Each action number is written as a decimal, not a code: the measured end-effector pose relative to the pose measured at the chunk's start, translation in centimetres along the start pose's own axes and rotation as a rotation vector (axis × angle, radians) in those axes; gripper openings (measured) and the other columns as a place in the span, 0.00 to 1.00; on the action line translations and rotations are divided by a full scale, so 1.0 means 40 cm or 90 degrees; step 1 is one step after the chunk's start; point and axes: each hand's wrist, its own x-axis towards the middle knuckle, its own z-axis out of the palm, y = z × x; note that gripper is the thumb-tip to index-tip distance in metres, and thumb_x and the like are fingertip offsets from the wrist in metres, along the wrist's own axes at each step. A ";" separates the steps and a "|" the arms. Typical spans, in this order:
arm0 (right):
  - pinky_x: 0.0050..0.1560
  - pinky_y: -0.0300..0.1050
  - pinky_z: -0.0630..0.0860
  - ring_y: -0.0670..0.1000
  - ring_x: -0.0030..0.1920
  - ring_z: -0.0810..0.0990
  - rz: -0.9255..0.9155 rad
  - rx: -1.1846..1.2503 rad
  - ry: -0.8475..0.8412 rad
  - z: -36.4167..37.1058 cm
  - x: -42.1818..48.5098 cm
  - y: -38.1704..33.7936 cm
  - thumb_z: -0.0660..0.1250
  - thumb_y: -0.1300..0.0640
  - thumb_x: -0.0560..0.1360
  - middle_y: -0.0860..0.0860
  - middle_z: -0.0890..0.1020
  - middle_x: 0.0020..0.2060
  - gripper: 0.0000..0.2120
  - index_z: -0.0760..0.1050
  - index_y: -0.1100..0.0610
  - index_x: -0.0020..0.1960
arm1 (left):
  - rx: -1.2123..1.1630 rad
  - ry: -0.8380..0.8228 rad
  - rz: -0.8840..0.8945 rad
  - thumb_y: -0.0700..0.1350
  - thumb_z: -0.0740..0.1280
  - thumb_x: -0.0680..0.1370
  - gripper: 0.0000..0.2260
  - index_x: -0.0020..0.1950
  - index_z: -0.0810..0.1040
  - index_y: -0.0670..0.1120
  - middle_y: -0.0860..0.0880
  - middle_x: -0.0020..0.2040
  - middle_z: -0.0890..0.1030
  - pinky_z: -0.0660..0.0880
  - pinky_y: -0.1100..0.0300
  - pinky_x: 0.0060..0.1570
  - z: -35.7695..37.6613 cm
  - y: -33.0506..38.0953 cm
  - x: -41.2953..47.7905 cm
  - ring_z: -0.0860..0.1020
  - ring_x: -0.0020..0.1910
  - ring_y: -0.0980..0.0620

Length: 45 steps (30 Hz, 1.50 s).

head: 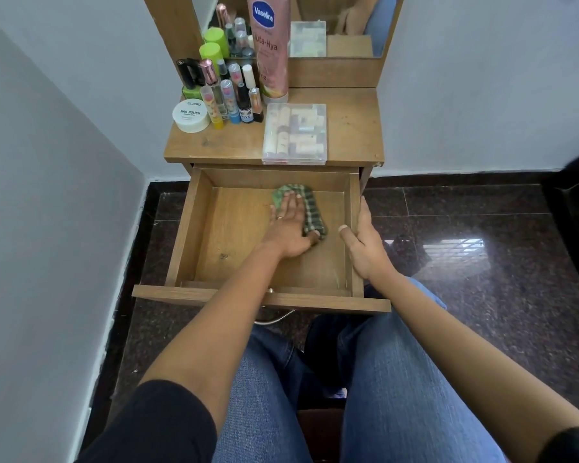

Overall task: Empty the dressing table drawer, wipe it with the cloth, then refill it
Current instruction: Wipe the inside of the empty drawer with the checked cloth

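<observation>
The wooden drawer (194, 228) of the dressing table stands pulled out, with nothing in it but a green checked cloth (311, 208) near its back middle. My left hand (290, 225) lies flat on the cloth with straight fingers, pressing it against the drawer floor. My right hand (363, 242) grips the drawer's right side wall, thumb inside and fingers outside. On the table top above sit a clear plastic box of small tubes (295, 133), a tall pink Vaseline lotion bottle (269, 45), a white nail polish tub (191, 115) and several small bottles (228, 91).
A mirror (341, 25) rises behind the table top. White walls close in on the left and behind. Dark polished stone floor (482, 248) spreads to the right. My jeans-clad knees (381, 379) sit just below the drawer front.
</observation>
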 end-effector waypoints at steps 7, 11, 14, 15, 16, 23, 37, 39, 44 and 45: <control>0.68 0.34 0.55 0.46 0.73 0.60 -0.005 -0.016 0.010 0.002 0.005 0.000 0.57 0.61 0.81 0.51 0.57 0.76 0.33 0.41 0.56 0.78 | -0.020 -0.015 0.089 0.52 0.55 0.80 0.34 0.78 0.39 0.42 0.43 0.78 0.38 0.28 0.53 0.68 0.011 0.120 0.045 0.34 0.76 0.49; 0.76 0.47 0.55 0.48 0.75 0.58 -0.019 -0.001 0.006 -0.002 0.002 0.001 0.57 0.62 0.80 0.51 0.57 0.76 0.33 0.42 0.55 0.78 | -0.088 0.042 0.130 0.50 0.50 0.84 0.27 0.79 0.46 0.42 0.43 0.79 0.46 0.33 0.57 0.70 -0.006 0.092 0.037 0.42 0.78 0.50; 0.76 0.52 0.55 0.48 0.75 0.59 -0.012 0.014 0.006 -0.003 0.001 -0.002 0.58 0.62 0.79 0.51 0.58 0.76 0.33 0.43 0.55 0.78 | -0.006 0.091 0.149 0.48 0.50 0.84 0.26 0.79 0.45 0.42 0.43 0.79 0.48 0.34 0.56 0.72 0.001 0.091 0.033 0.44 0.78 0.49; 0.76 0.53 0.55 0.48 0.75 0.59 -0.008 0.018 0.008 -0.002 0.000 -0.002 0.58 0.63 0.79 0.51 0.58 0.76 0.33 0.44 0.55 0.78 | 0.025 0.088 0.140 0.48 0.50 0.84 0.26 0.79 0.44 0.42 0.44 0.79 0.47 0.33 0.55 0.71 0.007 0.095 0.035 0.42 0.78 0.49; 0.76 0.53 0.55 0.48 0.75 0.58 -0.008 0.022 0.009 -0.002 0.000 -0.001 0.58 0.64 0.79 0.51 0.58 0.76 0.34 0.44 0.55 0.78 | 0.045 0.085 0.128 0.48 0.50 0.84 0.26 0.79 0.43 0.42 0.44 0.79 0.46 0.33 0.55 0.71 0.013 0.099 0.039 0.42 0.78 0.50; 0.76 0.54 0.55 0.50 0.76 0.56 0.009 0.041 0.014 0.001 0.001 0.003 0.57 0.67 0.77 0.53 0.56 0.77 0.35 0.43 0.57 0.78 | 0.095 0.027 0.159 0.45 0.54 0.83 0.29 0.79 0.42 0.44 0.46 0.79 0.45 0.30 0.51 0.69 -0.013 0.093 0.056 0.40 0.78 0.51; 0.75 0.50 0.56 0.46 0.73 0.60 -0.012 0.057 0.000 -0.005 -0.001 0.001 0.56 0.60 0.74 0.50 0.61 0.75 0.36 0.46 0.56 0.78 | 0.211 -0.097 0.238 0.31 0.63 0.73 0.41 0.79 0.41 0.47 0.46 0.79 0.41 0.35 0.47 0.73 -0.054 0.068 0.026 0.39 0.77 0.51; 0.75 0.51 0.57 0.47 0.73 0.62 -0.014 0.066 -0.001 -0.006 -0.001 0.006 0.57 0.64 0.76 0.51 0.62 0.74 0.34 0.46 0.57 0.78 | 0.215 -0.123 0.271 0.29 0.62 0.73 0.42 0.79 0.41 0.48 0.46 0.79 0.41 0.35 0.47 0.74 -0.045 0.052 0.002 0.38 0.77 0.51; 0.74 0.51 0.58 0.48 0.72 0.63 -0.001 0.063 0.004 -0.004 0.003 0.011 0.56 0.69 0.78 0.53 0.63 0.73 0.33 0.45 0.58 0.78 | 0.291 -0.187 0.357 0.30 0.62 0.73 0.42 0.78 0.40 0.48 0.47 0.78 0.39 0.35 0.46 0.74 -0.027 0.024 -0.043 0.37 0.76 0.51; 0.74 0.50 0.60 0.48 0.71 0.64 -0.001 0.061 0.005 -0.004 0.003 0.012 0.56 0.68 0.78 0.52 0.64 0.73 0.33 0.45 0.57 0.78 | 0.305 -0.193 0.366 0.30 0.62 0.74 0.42 0.78 0.39 0.48 0.46 0.78 0.39 0.35 0.46 0.74 -0.024 0.023 -0.047 0.37 0.76 0.51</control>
